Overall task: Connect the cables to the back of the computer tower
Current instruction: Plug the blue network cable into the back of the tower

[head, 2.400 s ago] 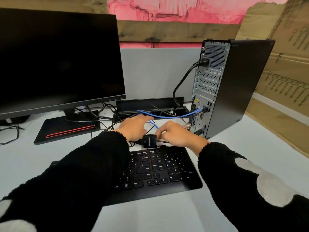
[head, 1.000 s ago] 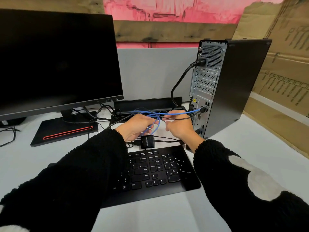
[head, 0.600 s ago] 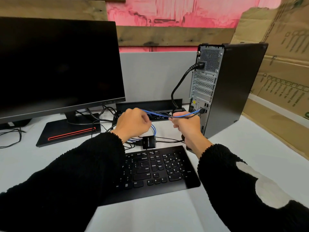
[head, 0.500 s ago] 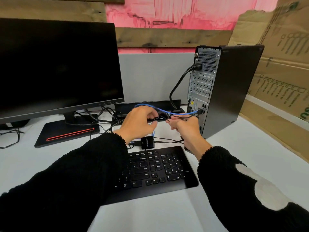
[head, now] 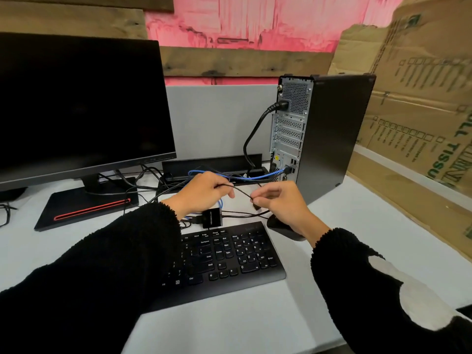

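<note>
Hands dropped blue cable (head: 258,177), now both pinch thin black cable (head: 241,191) | left hand (head: 204,191), right hand (head: 281,203) | pwr + blue plugged into tower (head: 337,139) at 1 o'clock; black left.

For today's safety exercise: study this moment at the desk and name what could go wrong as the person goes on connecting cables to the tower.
1. The thin black cable stretched between the left hand and right hand crosses the plugged-in blue cable; pulling could snag it.
2. Loose cables lie tangled behind the keyboard, so the wrong one might get picked.
3. A tug on the power cord might tip the computer tower.
</note>
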Available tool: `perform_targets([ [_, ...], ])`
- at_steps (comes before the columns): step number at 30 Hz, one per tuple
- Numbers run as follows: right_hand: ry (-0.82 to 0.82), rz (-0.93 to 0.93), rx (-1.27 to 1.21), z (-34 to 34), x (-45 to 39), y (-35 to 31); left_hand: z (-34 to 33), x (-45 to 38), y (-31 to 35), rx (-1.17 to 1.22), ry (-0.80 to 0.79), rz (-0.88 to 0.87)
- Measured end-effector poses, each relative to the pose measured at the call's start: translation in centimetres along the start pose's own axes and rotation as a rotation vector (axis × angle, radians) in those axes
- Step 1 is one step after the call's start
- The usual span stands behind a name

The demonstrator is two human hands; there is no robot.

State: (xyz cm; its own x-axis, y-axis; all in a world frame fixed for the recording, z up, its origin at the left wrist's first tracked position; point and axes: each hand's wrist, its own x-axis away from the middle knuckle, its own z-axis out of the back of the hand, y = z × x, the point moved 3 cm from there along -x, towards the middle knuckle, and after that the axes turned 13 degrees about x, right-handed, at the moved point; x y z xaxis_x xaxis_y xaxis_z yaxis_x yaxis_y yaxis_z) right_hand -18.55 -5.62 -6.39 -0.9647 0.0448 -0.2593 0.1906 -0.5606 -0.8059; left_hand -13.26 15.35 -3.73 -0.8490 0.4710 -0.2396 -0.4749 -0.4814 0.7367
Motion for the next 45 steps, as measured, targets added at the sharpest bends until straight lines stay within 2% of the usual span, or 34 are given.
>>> perform_targets([
  [6,-0.087,0.003,0.042,1.5,0.2,-1.3,0.6,1.2,1.7,0.111,-0.164,0.064],
  [8,-0.107,0.059,0.057,2.2,0.2,-2.1,0.1,1.6,3.0,0.168,-0.268,0.06],
  [10,-0.113,0.139,0.065,2.9,0.0,-3.3,-0.8,1.6,4.7,0.189,-0.29,0.033],
  [14,-0.057,0.168,0.052,5.1,-0.3,-5.0,-1.8,0.6,7.6,0.065,-0.082,-0.083],
  [17,0.022,0.21,0.162,8.1,-0.7,-6.1,-1.6,-0.3,8.7,0.079,0.037,-0.12],
  [19,0.194,0.257,0.242,10.2,-1.3,-7.1,-1.8,-0.9,8.9,0.056,0.071,-0.121],
  [22,0.568,0.356,0.473,12.9,-2.1,-9.5,-2.4,-2.0,8.6,-0.106,0.183,-0.109],
  [24,0.667,0.41,0.599,14.1,-2.8,-11.1,-3.0,-2.5,8.6,-0.166,0.234,-0.103],
  [28,0.657,0.476,0.813,15.0,-4.4,-13.2,-4.5,-3.1,9.0,-0.291,0.293,-0.156],
  [32,0.548,0.398,0.916,14.9,-6.0,-13.5,-6.0,-3.3,9.5,-0.389,0.397,-0.255],
  [36,0.466,0.298,0.861,14.6,-7.1,-12.0,-7.2,-3.8,9.4,-0.411,0.417,-0.242],
  [45,0.524,0.313,0.732,14.1,-7.3,-11.7,-7.7,-3.5,9.8,-0.426,0.464,-0.248],
])
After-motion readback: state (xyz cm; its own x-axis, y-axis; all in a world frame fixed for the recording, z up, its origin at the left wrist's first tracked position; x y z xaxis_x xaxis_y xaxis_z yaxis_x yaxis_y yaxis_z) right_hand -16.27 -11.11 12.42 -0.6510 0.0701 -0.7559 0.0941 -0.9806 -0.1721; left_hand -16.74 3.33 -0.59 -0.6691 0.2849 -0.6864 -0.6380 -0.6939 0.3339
